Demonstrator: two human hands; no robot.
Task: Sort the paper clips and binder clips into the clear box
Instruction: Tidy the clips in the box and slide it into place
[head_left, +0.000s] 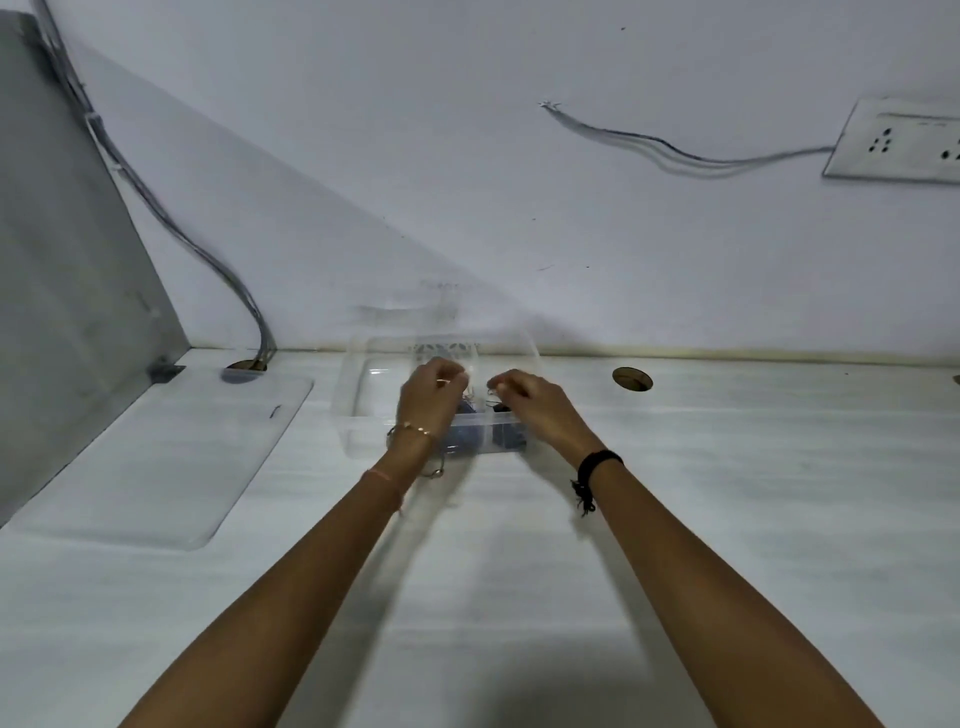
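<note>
The clear box (363, 387) stands at the back of the white table, against the wall, with its lid raised behind it. Dark binder clips (506, 437) and a bluish heap of clips (460, 440) lie in its near compartments. My left hand (430, 402) hovers over the middle of the box with its fingers curled, and a small metal glint like a paper clip shows at its fingertips. My right hand (535, 405) is beside it and pinches the wire handles of a black binder clip (500, 409) that hangs just above the box. The view is blurred.
A flat clear plastic sheet (156, 457) lies on the table at the left, beside a grey panel (62, 249). Cables drop into a table hole (244, 371); another hole (632, 378) is right of the box. A loose metal clip (435, 472) lies under my left wrist.
</note>
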